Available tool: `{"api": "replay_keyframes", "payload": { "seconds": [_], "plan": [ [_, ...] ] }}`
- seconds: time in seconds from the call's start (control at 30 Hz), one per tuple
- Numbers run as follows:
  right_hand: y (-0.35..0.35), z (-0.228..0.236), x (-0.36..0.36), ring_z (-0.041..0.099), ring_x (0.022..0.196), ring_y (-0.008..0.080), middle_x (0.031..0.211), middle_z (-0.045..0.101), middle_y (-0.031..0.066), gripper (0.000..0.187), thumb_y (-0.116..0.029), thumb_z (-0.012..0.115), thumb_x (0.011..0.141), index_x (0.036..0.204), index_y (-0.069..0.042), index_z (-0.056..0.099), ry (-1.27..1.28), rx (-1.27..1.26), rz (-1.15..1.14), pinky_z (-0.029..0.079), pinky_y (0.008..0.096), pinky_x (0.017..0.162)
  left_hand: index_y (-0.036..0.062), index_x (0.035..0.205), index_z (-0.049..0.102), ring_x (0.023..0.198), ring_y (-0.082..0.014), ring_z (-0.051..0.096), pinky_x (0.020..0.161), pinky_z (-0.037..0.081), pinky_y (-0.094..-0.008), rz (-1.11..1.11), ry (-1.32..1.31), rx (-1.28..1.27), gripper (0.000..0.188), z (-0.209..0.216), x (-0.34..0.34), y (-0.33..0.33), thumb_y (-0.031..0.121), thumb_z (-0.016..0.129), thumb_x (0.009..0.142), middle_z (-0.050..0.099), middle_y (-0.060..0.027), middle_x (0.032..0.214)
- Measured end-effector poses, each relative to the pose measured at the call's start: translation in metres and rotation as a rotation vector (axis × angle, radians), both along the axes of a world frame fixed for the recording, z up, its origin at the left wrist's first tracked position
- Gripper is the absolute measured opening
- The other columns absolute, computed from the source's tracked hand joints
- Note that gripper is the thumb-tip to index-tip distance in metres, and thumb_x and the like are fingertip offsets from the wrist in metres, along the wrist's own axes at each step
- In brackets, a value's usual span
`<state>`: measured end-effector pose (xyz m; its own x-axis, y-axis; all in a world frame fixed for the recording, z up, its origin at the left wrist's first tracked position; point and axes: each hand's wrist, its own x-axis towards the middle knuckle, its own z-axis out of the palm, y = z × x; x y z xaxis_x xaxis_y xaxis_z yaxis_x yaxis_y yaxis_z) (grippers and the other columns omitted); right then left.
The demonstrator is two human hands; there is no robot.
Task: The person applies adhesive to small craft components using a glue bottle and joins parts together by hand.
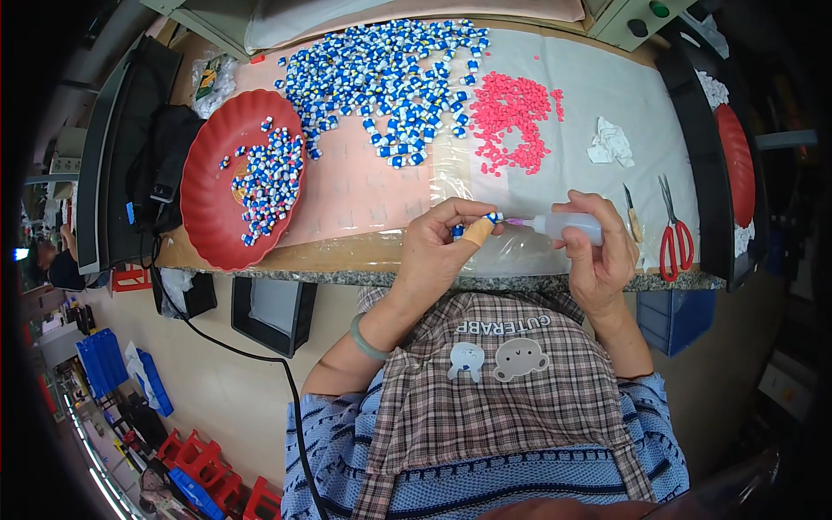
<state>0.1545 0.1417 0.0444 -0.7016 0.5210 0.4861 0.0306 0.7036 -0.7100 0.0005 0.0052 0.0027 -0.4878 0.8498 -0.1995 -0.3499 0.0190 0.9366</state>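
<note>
My left hand (pixel 433 247) pinches a tiny blue-and-white piece (pixel 495 217) between thumb and fingers. The thumb wears a tan finger cover (pixel 477 230). Another blue piece (pixel 458 231) shows within the curl of that hand. A translucent white squeeze bottle (pixel 563 227) lies sideways in the grip of my right hand (pixel 604 260). Its thin nozzle (pixel 517 222), pinkish purple at the base, points left and reaches the pinched piece or very close to it; I cannot tell whether they touch. Both hands are just above the table's near edge.
Many blue-and-white pieces (pixel 381 74) spread over the far table, beside a patch of small pink pieces (pixel 513 108). A red scalloped bowl (pixel 201 186) at left holds more pieces. At right are crumpled tissue (pixel 611 141), a wooden-handled pointed tool (pixel 634 224) and red-handled scissors (pixel 676 247).
</note>
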Motion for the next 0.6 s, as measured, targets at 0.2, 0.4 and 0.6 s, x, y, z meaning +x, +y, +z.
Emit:
{"api": "replay_keyframes", "payload": {
  "seconds": [0.2, 0.4, 0.6],
  "plan": [
    [-0.0015, -0.0011, -0.0025, 0.064, 0.066, 0.0152, 0.092, 0.066, 0.0180, 0.033, -0.016, 0.059, 0.095, 0.120, 0.006, 0.054, 0.019, 0.019, 0.026, 0.051, 0.0239, 0.055, -0.0027, 0.110, 0.062, 0.094, -0.0166, 0.067, 0.085, 0.052, -0.0282, -0.030, -0.002, -0.028, 0.018, 0.0003, -0.0007, 0.0000, -0.002, 0.057, 0.092, 0.069, -0.0122, 0.098],
    [-0.0008, 0.0021, -0.0026, 0.063, 0.065, 0.0153, 0.092, 0.066, 0.0174, 0.033, -0.016, 0.060, 0.094, 0.120, 0.005, 0.054, -0.014, 0.117, 0.040, 0.051, 0.0246, 0.054, -0.0030, 0.110, 0.062, 0.094, -0.0165, 0.067, 0.086, 0.052, -0.0284, -0.031, -0.010, -0.027, 0.018, 0.0002, -0.0008, 0.0002, -0.002, 0.057, 0.092, 0.069, -0.0123, 0.098],
    [0.0050, -0.0024, 0.0024, 0.061, 0.060, 0.0148, 0.094, 0.066, 0.0154, 0.028, -0.015, 0.062, 0.093, 0.114, 0.002, 0.055, 0.075, -0.121, -0.028, 0.047, 0.0228, 0.050, -0.0022, 0.109, 0.062, 0.094, -0.0156, 0.066, 0.086, 0.050, -0.0262, -0.013, -0.031, -0.028, 0.019, -0.0007, -0.0033, 0.0002, -0.002, 0.057, 0.091, 0.070, -0.0119, 0.097]
  ]
}}
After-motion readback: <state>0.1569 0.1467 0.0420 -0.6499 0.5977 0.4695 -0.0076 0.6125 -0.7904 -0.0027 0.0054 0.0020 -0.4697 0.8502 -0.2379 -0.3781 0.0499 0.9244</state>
